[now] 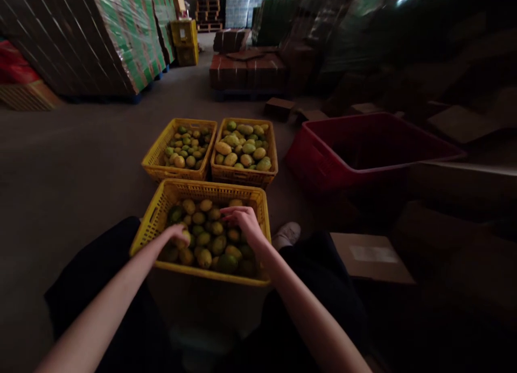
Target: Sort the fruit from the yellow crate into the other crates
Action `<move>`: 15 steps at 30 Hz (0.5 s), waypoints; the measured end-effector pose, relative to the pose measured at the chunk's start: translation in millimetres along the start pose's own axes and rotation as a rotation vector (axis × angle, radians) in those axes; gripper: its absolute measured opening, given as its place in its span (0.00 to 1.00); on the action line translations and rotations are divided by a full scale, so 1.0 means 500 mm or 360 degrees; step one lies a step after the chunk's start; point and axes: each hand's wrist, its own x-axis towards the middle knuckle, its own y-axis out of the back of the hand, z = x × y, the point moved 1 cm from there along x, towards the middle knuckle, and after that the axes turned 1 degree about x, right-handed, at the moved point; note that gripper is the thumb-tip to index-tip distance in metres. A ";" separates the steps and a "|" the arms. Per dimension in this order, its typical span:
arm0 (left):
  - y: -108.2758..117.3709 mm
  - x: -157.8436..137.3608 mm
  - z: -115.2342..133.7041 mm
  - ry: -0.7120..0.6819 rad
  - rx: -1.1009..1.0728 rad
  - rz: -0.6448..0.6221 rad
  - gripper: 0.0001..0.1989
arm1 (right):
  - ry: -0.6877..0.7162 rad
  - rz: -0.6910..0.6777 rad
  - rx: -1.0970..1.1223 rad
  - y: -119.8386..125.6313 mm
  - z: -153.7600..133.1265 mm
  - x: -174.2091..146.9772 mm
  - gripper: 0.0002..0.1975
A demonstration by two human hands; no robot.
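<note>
The near yellow crate [214, 187] stands between my legs, holding many oval yellow-green fruits [218, 244] that look like mangoes. My left hand [176, 234] reaches over its left side, fingers curled around a yellowish fruit [186, 237]; its fingertips are partly hidden. Above the fruits on the right side hovers my right hand [242, 218], fingers stretched toward the left and apart, with nothing seen in it. Two more yellow crates lie just beyond: the left one [155, 156] with smaller fruits [186, 145], the right one [244, 173] with larger, yellower fruits [248, 147].
A large red bin [311, 152] stands to the right, its inside dark. A cardboard box [371, 254] lies near my right leg. Wrapped pallet stacks [125, 33] rise at the back left, and flat brown boxes [246, 71] sit on a pallet ahead.
</note>
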 end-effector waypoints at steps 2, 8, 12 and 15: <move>0.048 0.001 0.043 -0.0047 -0.0081 0.0010 0.17 | -0.0071 0.0002 0.0018 -0.010 0.001 0.001 0.15; 0.170 -0.082 0.244 -0.0487 -0.0612 -0.0152 0.14 | -0.0599 -0.0088 0.0599 -0.040 -0.014 0.005 0.12; 0.186 -0.123 0.285 -0.0679 -0.0635 0.0014 0.16 | -0.0556 -0.0056 0.0979 -0.017 -0.055 0.009 0.13; 0.146 -0.095 0.244 -0.0411 -0.0714 0.0222 0.07 | -0.0462 0.0185 0.1101 0.021 -0.084 0.009 0.09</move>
